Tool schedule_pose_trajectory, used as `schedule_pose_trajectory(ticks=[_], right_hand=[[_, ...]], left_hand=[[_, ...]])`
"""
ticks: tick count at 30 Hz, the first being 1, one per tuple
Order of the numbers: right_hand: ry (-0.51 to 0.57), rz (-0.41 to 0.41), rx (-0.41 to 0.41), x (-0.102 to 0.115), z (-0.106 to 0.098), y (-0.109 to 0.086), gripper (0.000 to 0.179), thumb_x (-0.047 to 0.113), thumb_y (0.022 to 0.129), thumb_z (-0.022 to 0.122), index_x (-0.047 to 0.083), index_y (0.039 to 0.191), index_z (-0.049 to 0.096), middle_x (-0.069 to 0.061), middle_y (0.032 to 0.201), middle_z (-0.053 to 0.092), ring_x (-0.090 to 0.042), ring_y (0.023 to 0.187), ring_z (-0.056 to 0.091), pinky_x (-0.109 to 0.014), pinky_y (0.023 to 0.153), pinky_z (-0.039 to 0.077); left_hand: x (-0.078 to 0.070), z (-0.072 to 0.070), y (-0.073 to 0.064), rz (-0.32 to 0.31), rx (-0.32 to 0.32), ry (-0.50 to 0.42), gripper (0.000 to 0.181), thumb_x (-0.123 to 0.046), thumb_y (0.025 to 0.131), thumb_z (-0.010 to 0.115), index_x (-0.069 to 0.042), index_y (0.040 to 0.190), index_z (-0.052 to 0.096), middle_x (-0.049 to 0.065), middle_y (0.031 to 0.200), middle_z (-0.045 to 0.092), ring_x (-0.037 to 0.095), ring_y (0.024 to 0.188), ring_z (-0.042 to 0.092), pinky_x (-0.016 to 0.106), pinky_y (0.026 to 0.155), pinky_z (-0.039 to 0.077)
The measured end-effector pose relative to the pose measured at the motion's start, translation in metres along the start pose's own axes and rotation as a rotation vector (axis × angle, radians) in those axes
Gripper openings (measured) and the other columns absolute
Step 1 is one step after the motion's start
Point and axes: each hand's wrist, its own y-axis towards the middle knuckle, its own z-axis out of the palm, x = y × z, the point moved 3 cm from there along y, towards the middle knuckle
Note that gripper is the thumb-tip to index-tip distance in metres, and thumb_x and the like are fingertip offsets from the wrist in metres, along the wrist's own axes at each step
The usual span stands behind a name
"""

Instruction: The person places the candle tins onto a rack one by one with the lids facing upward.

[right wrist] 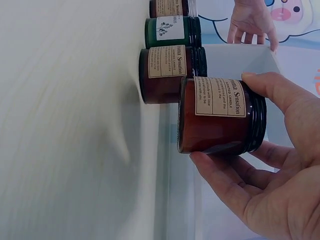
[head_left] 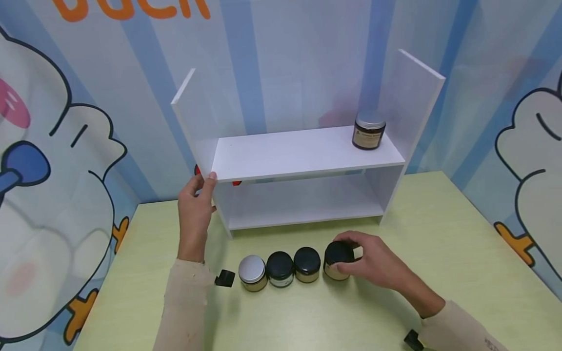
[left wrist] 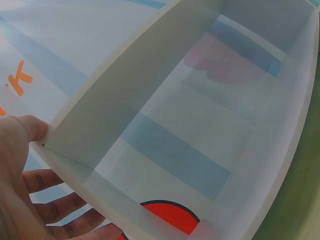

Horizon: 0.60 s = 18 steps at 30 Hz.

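Note:
My right hand (head_left: 375, 258) grips an amber scented candle jar (right wrist: 212, 127) with a black lid, thumb on one side and fingers on the other. In the right wrist view its base sits apart from the table, a little higher than its neighbours. Left of it stand another amber jar (head_left: 307, 263) and a green jar (right wrist: 172, 32), both black-lidded, then a silver-lidded jar (head_left: 252, 270). My left hand (head_left: 195, 209) holds the left side of a white two-tier shelf (head_left: 298, 151), thumb at the front edge and fingers along the panel's outer face.
One silver-lidded candle jar (head_left: 369, 130) stands at the right end of the upper shelf board. The white shelf has tall side panels (head_left: 412, 97) and stands at the back of a pale yellow-green table (head_left: 307, 321). A striped cartoon backdrop (head_left: 285, 63) rises behind it.

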Motion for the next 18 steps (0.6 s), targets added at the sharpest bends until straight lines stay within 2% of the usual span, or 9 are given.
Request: schedule_pose_trajectory(ticks=[13,18], right_hand=[[-0.010,-0.019,-0.025,0.012,-0.012,0.004,0.049,0.031,0.080,0.087,0.016,0.122,0.068,-0.001,0.104,0.068,-0.017,0.091,0.064,-0.028,0.066,0.056],[-0.003,-0.028,-0.019,0.018,-0.017,0.005,0.048,0.031,0.080,0.087,0.016,0.122,0.068,-0.001,0.106,0.068,-0.019,0.096,0.064,-0.028,0.067,0.058]], left_hand=[[0.000,0.000,-0.001,-0.022,0.001,-0.003,0.068,-0.065,0.093,0.059,-0.024,0.147,0.055,0.001,0.139,0.057,0.021,0.122,0.051,0.048,0.094,0.051],[0.000,0.000,0.000,-0.021,0.003,-0.004,0.068,-0.065,0.093,0.059,-0.023,0.147,0.055,0.001,0.139,0.056,0.022,0.123,0.051,0.049,0.094,0.051]])
